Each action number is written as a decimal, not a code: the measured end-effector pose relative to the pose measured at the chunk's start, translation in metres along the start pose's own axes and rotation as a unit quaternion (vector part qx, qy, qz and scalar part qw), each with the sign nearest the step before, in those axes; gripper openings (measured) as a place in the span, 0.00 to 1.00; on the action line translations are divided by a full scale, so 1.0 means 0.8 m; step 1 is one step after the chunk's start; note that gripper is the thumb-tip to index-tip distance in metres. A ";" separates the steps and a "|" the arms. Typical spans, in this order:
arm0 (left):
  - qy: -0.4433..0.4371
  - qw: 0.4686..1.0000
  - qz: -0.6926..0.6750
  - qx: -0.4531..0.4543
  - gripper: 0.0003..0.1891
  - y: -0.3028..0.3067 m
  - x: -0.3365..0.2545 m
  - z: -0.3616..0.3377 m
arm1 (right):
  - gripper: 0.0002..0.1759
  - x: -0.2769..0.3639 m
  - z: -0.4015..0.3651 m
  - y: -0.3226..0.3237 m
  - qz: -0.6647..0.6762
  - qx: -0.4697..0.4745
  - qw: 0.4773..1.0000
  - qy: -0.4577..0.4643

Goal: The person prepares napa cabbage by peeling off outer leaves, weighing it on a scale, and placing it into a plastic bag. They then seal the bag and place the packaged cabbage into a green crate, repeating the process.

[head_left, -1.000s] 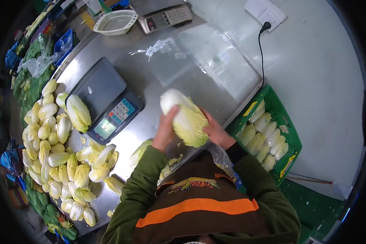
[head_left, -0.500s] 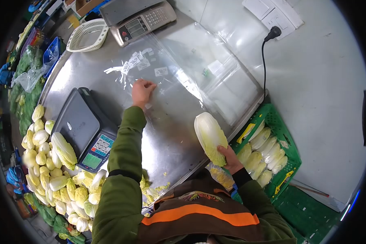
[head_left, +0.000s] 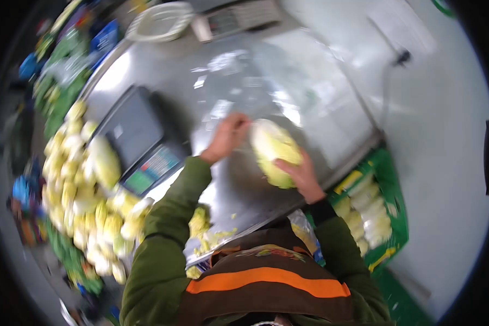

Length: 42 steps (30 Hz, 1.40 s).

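A pale yellow-white napa cabbage [head_left: 271, 146] is tilted over the metal table [head_left: 223, 179], with my right hand [head_left: 301, 173] wrapped round its leafy lower end. My left hand [head_left: 231, 135] is beside the cabbage's white end, fingers pressed together; what it pinches, if anything, is too blurred to tell. Small white labels [head_left: 227, 61] lie scattered on the table beyond my left hand. Clear plastic bags [head_left: 309, 81] are spread behind the cabbage.
A dark scale [head_left: 130, 130] stands at the left beside a heap of cabbages [head_left: 92, 217]. At the back are a white basket [head_left: 160, 23] and another scale [head_left: 236, 19]. A green crate [head_left: 399, 217] holds wrapped cabbages at the right.
The view has shifted and blurred. My right hand has brought the cabbage inward over the table, close to my left hand. My left hand has moved away from the labels toward the cabbage.
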State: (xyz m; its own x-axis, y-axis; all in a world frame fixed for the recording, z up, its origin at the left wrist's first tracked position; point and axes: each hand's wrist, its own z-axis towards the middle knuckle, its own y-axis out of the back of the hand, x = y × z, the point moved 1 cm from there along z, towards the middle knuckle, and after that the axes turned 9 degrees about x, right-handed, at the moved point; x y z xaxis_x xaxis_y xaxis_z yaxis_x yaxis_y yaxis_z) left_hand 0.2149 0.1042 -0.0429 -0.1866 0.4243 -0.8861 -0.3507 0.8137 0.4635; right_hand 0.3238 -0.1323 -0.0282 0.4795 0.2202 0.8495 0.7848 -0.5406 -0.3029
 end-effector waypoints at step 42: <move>0.140 0.947 0.173 -0.232 0.38 -0.071 -0.090 -0.369 | 0.31 -0.148 -0.070 -0.210 0.073 -0.195 0.976 0.059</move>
State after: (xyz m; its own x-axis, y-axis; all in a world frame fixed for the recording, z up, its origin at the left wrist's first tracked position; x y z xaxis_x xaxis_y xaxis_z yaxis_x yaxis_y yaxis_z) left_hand -0.0227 -0.0899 -0.0048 -0.5766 0.4594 -0.6757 -0.5776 0.3557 0.7348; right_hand 0.1134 -0.1133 -0.0538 0.5079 0.0353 0.8607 0.4911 -0.8328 -0.2556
